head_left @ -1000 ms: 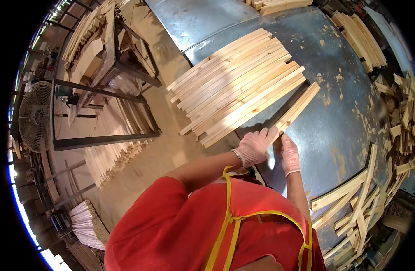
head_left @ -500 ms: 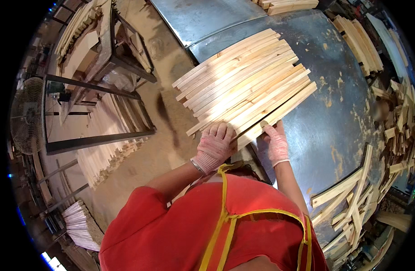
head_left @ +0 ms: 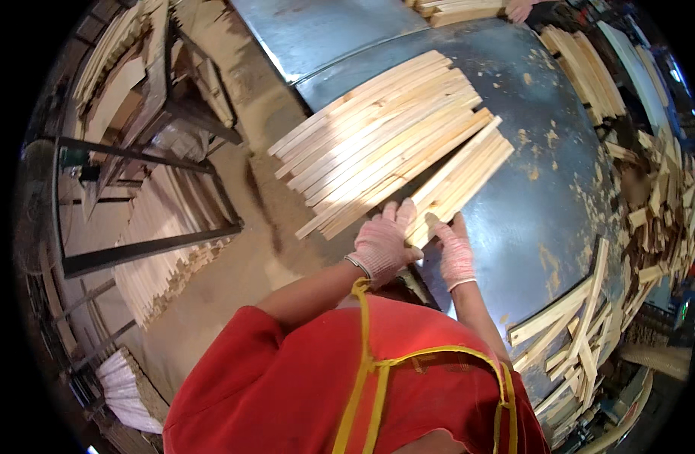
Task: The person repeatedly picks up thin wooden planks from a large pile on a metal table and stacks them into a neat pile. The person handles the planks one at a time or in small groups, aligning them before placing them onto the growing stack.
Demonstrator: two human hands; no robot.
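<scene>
A row of pale wooden strips (head_left: 378, 140) lies side by side on the grey metal table. A few wooden strips (head_left: 468, 175) stand apart at its right edge, with a dark wedge-shaped gap between. Both my hands wear pinkish-white knitted gloves. My left hand (head_left: 384, 240) grips the near end of these separated strips from the left. On their right side, my right hand (head_left: 453, 251) closes round the same end, thumb on top. The undersides of the strips and some fingertips are hidden.
Loose offcuts (head_left: 582, 337) lie crisscrossed at the table's lower right. More stacked strips (head_left: 582, 72) and a scrap heap (head_left: 657, 204) stand beyond. Another person's hand (head_left: 519, 9) touches strips at the top. A black metal frame (head_left: 151, 248) and stacked wood are at left.
A few strips at the row's right edge are now parted from the rest by a wider gap. My left hand has moved right onto their near end. Another person's hand has appeared at the top.
</scene>
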